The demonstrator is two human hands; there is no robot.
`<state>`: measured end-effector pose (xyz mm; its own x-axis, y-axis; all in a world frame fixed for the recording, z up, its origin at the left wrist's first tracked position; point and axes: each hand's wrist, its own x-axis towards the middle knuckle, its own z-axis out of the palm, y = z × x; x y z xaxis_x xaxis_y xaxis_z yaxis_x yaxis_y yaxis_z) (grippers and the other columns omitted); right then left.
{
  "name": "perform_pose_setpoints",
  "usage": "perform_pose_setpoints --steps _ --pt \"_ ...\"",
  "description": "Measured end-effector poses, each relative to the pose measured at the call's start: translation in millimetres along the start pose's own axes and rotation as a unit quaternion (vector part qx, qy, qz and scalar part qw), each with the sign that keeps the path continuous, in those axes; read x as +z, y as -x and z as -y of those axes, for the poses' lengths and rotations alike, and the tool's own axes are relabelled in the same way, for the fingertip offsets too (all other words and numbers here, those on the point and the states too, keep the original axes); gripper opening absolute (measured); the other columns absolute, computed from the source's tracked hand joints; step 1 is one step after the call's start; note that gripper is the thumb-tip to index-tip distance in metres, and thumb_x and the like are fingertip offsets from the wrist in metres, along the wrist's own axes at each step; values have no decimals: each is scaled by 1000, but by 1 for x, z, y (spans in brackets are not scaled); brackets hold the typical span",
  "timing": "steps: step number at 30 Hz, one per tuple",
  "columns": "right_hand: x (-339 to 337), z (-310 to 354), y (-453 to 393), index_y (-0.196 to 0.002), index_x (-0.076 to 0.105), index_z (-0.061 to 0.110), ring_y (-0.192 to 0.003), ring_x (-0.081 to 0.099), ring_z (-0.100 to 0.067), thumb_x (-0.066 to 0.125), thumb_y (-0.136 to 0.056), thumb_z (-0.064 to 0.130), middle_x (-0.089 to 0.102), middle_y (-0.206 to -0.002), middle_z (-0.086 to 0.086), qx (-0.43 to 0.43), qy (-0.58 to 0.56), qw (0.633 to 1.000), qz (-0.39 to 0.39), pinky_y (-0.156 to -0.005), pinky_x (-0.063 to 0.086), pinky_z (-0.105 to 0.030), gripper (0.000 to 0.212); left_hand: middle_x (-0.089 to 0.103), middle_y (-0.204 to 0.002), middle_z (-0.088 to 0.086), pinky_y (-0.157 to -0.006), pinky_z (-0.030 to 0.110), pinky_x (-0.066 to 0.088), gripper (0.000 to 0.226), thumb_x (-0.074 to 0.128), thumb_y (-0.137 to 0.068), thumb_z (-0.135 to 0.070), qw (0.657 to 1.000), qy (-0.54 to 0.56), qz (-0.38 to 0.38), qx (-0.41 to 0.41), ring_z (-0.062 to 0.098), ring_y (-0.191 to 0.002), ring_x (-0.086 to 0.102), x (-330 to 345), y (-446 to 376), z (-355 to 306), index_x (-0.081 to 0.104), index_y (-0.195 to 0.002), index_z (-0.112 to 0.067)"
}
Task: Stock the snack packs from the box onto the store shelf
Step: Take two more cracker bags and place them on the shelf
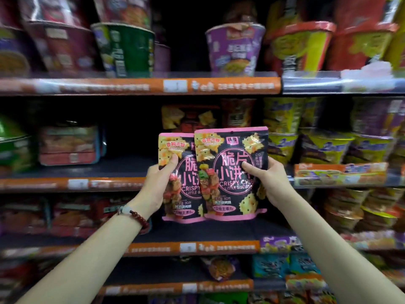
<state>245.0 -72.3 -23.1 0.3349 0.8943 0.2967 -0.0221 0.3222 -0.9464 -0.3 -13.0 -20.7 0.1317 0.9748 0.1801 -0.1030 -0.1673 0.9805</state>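
Two black snack packs with pink edges are held up side by side in front of the middle shelf (122,170). My left hand (156,187) grips the left pack (188,178) by its left edge, thumb on the front. My right hand (269,181) grips the right pack (232,172) by its right edge, thumb on the front. The right pack overlaps the left one. Behind them, a similar black pack (188,117) stands further back on that shelf. The box is out of view.
Instant-noodle cups (234,49) fill the top shelf. Yellow and purple cups (328,139) crowd the middle shelf's right side, flat red trays (68,143) its left. A dark gap (131,148) lies on the shelf between the trays and the packs. Lower shelves hold more packets.
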Motion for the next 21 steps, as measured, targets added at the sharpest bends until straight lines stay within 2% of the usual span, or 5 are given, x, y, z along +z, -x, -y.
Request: perform_pose_setpoints --steps 7,12,15,19,21 --pt "110 -16 -32 -104 64 9 -90 73 -22 77 -77 9 75 -99 -6 -11 1 998 65 -72 58 -32 30 76 -94 0 -81 35 51 32 55 -90 -48 997 -6 -68 29 21 -93 69 -110 -36 -22 70 -96 -21" --pt "173 -25 -49 -107 62 9 -90 73 -22 78 -76 12 75 -99 -6 -23 -7 997 70 -76 59 -36 35 75 -100 -2 -100 48 45 34 59 -86 -52 995 19 -89 35 22 -101 67 -168 -66 -31 68 -103 -23" --pt "200 -26 -59 -106 63 11 -91 73 -21 79 -76 14 74 -100 -5 -38 -5 997 62 -79 58 -37 34 74 -104 0 -100 50 45 41 62 -83 -53 994 41 -96 39 23 -102 67 -191 -86 -37 65 -109 -21" --pt "220 -20 -70 -102 64 14 -90 72 -18 78 -76 13 74 -99 -3 -66 1 997 39 -79 58 -35 29 62 -127 -1 -107 51 37 108 75 -45 -76 995 64 -76 24 22 -116 59 -214 -117 -45 46 -134 -22" --pt "223 -17 -75 -101 65 15 -90 72 -17 78 -76 14 74 -98 -2 -79 3 997 9 -80 58 -34 29 61 -128 -3 -109 50 34 102 75 -45 -77 995 70 -60 28 21 -119 56 -216 -131 -47 51 -128 -23"
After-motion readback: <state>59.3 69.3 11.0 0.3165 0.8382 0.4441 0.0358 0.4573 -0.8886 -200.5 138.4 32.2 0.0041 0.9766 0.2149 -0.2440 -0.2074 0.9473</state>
